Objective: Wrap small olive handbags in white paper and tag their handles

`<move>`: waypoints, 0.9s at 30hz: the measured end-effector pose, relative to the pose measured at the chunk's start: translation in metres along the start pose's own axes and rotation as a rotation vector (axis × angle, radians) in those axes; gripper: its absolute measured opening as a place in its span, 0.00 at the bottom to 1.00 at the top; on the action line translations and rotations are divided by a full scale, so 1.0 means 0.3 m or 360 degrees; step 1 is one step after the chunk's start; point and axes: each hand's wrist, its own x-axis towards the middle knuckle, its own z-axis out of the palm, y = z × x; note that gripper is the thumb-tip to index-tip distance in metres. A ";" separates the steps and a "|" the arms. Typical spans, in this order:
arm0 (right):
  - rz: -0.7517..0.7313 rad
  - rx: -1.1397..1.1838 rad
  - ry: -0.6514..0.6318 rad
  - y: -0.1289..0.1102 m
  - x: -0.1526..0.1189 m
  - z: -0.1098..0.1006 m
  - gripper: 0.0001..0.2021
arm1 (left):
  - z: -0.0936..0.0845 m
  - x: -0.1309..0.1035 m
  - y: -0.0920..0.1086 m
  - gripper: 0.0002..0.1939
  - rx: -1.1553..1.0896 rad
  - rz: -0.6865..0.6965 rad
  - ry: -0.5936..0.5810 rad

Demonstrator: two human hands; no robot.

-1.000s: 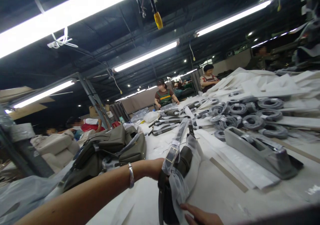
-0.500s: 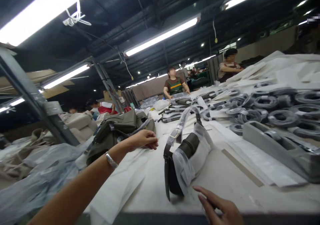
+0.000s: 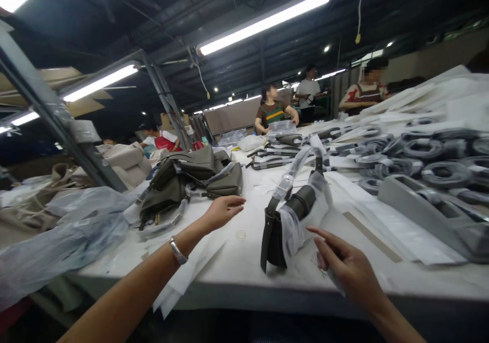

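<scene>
A dark olive handbag (image 3: pixel 303 203) stands on the white table, partly wrapped in translucent film. Its buckled strap (image 3: pixel 292 172) arches up, also wrapped in clear film. Left of the bag, my left hand (image 3: pixel 224 211) hovers over the table with its fingers stretched out and nothing in it. My right hand (image 3: pixel 349 266) is just right of the bag's near end, index finger pointing at the film. Its other fingers curl round something pale and thin that I cannot make out. A thin pale ring (image 3: pixel 240 235) lies on the table between my left hand and the bag.
More olive bags (image 3: pixel 191 175) are heaped at left, beside clear plastic sheeting (image 3: pixel 87 231). A grey tape dispenser (image 3: pixel 424 216), white sheets (image 3: pixel 393 226), a brown strip (image 3: pixel 370 236) and several coiled straps (image 3: pixel 446 174) lie at right. Co-workers (image 3: pixel 275 110) stand across the table.
The view has shifted, showing the table's front edge. My left hand's fingers have straightened from a curled pose. My right hand has come up closer to the bag's film.
</scene>
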 end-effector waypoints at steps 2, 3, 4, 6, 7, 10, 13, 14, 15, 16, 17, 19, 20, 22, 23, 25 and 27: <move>-0.0031 0.0054 -0.0007 -0.038 0.049 0.003 0.26 | 0.061 0.027 0.024 0.18 -0.0116 0.0103 -0.0045; -0.0061 0.0071 -0.0018 -0.058 0.076 0.006 0.26 | 0.091 0.043 0.039 0.19 -0.0180 0.0147 -0.0079; -0.0092 0.0085 -0.0030 -0.078 0.104 0.010 0.26 | 0.118 0.060 0.053 0.19 -0.0241 0.0182 -0.0117; -0.0141 0.0121 -0.0073 -0.112 0.158 0.021 0.28 | 0.158 0.095 0.081 0.20 -0.0335 0.0234 -0.0213; -0.0158 0.0145 -0.0106 -0.127 0.184 0.027 0.29 | 0.171 0.113 0.094 0.19 -0.0364 0.0254 -0.0274; -0.0189 0.0207 -0.0219 -0.160 0.250 0.050 0.33 | 0.185 0.158 0.128 0.18 -0.0415 0.0299 -0.0507; -0.0218 0.0159 -0.0267 -0.176 0.293 0.075 0.34 | 0.189 0.183 0.156 0.19 -0.0467 0.0329 -0.0752; -0.0227 0.0121 -0.0266 -0.179 0.302 0.082 0.34 | 0.192 0.187 0.162 0.21 -0.0485 0.0334 -0.0807; -0.0235 0.0071 -0.0259 -0.180 0.309 0.089 0.34 | 0.196 0.189 0.167 0.22 -0.0503 0.0335 -0.0838; -0.0240 0.0013 -0.0249 -0.181 0.314 0.095 0.34 | 0.202 0.191 0.170 0.23 -0.0519 0.0333 -0.0848; -0.0244 -0.0042 -0.0242 -0.182 0.317 0.100 0.33 | 0.208 0.191 0.171 0.23 -0.0535 0.0328 -0.0838; -0.0251 -0.0131 -0.0242 -0.185 0.319 0.106 0.32 | 0.219 0.188 0.168 0.23 -0.0561 0.0311 -0.0784; -0.0253 -0.0165 -0.0249 -0.187 0.320 0.108 0.31 | 0.224 0.186 0.165 0.23 -0.0570 0.0303 -0.0748; -0.0260 -0.0210 -0.0264 -0.193 0.319 0.108 0.30 | 0.231 0.179 0.159 0.22 -0.0583 0.0286 -0.0673; -0.0263 -0.0230 -0.0267 -0.197 0.319 0.106 0.30 | 0.233 0.176 0.157 0.22 -0.0588 0.0279 -0.0637; -0.0268 -0.0271 -0.0274 -0.205 0.318 0.097 0.31 | 0.234 0.170 0.154 0.20 -0.0598 0.0267 -0.0567; -0.0258 -0.0302 -0.0307 -0.209 0.315 0.082 0.32 | 0.229 0.165 0.150 0.17 -0.0617 0.0259 -0.0471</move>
